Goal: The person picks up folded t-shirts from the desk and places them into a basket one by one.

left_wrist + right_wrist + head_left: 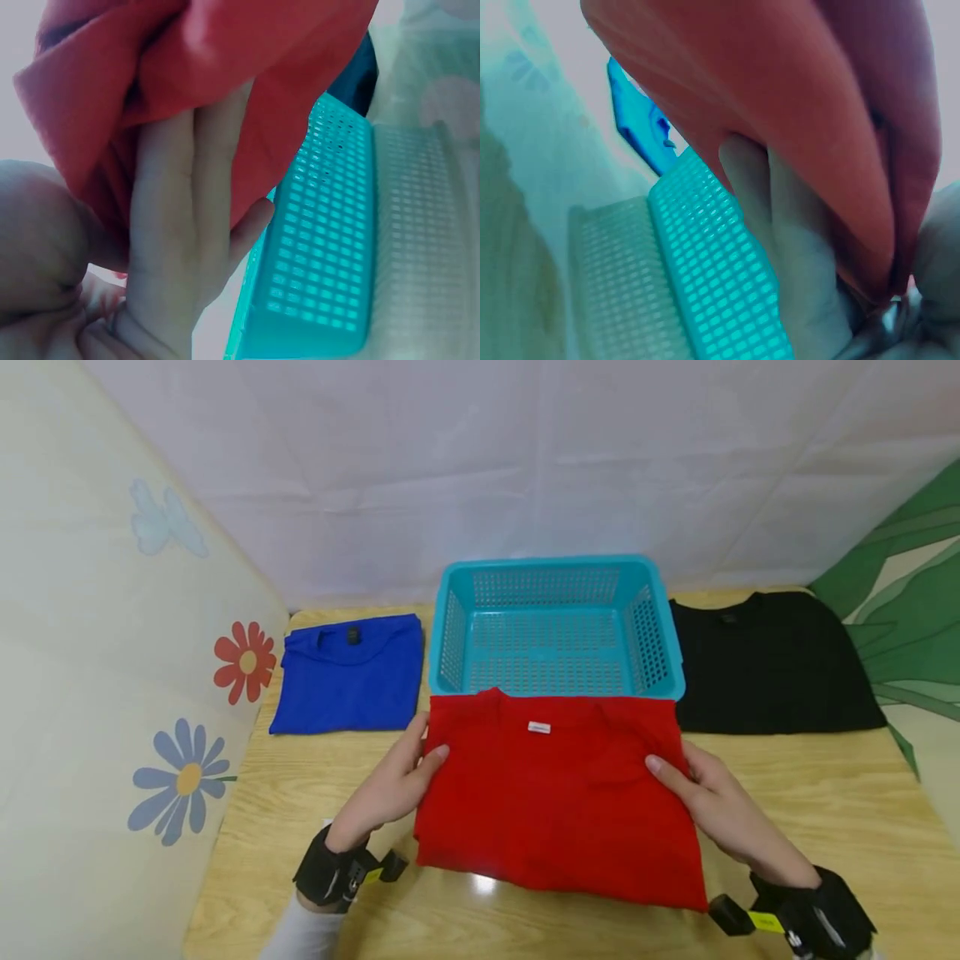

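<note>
A folded red shirt (555, 802) with a small white label at its collar is held flat between both hands, raised over the table. My left hand (393, 781) grips its left edge, thumb on top and fingers underneath. On the opposite edge my right hand (720, 802) pinches the cloth the same way. Both wrist views show the fingers under the red folds. Right behind the shirt stands a turquoise plastic basket (555, 560), its inside bare; the shirt's far edge overlaps the basket's near rim in the head view.
A folded blue shirt (352, 685) lies on the wooden table (255, 827) left of the basket. To the basket's right lies a folded black shirt (772, 668). A white sheet (420, 460) hangs behind the table, and a flower-patterned cloth (90, 652) flanks it at left.
</note>
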`<move>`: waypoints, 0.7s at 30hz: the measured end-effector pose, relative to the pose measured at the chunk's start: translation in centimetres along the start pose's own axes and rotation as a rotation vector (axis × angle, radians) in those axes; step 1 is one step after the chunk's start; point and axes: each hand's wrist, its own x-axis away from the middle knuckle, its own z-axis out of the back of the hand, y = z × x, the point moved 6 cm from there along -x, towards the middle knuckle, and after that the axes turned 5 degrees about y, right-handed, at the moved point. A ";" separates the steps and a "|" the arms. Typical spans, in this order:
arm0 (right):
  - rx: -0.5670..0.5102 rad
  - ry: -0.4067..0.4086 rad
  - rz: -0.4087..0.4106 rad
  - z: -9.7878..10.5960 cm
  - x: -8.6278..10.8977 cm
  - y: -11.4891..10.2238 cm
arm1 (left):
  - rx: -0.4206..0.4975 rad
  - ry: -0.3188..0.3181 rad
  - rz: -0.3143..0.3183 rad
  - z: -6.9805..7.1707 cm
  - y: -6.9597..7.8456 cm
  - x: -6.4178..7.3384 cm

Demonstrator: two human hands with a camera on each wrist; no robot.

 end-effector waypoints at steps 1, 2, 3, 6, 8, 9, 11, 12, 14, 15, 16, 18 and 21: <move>-0.012 0.001 0.012 0.1 -0.2 -0.3 | 0.006 0.000 -0.007 0.2 0.7 -0.2; -0.025 0.004 0.024 0.3 -0.4 -0.5 | 0.019 0.001 -0.015 0.3 1.3 -0.5; -0.036 0.008 0.040 0.4 -0.7 -0.8 | 0.029 0.003 -0.029 0.6 1.9 -0.8; -0.100 0.000 0.053 0.9 -1.4 -1.5 | 0.070 0.001 -0.064 1.2 2.7 -2.0; -0.119 0.002 0.048 1.2 -1.9 -2.0 | 0.090 -0.003 -0.080 1.6 2.5 -2.7; -0.116 0.008 0.049 1.4 -2.1 -2.3 | 0.089 -0.005 -0.087 1.8 2.3 -3.1; -0.106 0.021 0.035 1.8 -2.5 -2.6 | 0.093 -0.012 -0.097 2.1 1.9 -3.7; -0.099 0.029 0.029 2.0 -2.6 -2.8 | 0.094 -0.012 -0.099 2.3 1.8 -4.0; -0.115 0.031 -0.002 2.3 -3.1 -3.1 | 0.095 -0.014 -0.101 2.5 1.8 -4.4; -0.133 0.025 -0.023 2.4 -3.3 -3.2 | 0.100 -0.013 -0.100 2.7 1.9 -4.6; -0.157 0.017 -0.048 2.5 -3.6 -3.3 | 0.104 -0.012 -0.099 2.8 2.0 -4.8; -0.199 0.007 -0.091 2.7 -4.3 -3.4 | 0.116 -0.010 -0.085 3.1 2.2 -5.3; -0.235 0.002 -0.136 3.2 -5.4 -3.6 | 0.147 -0.011 -0.056 3.5 2.4 -6.3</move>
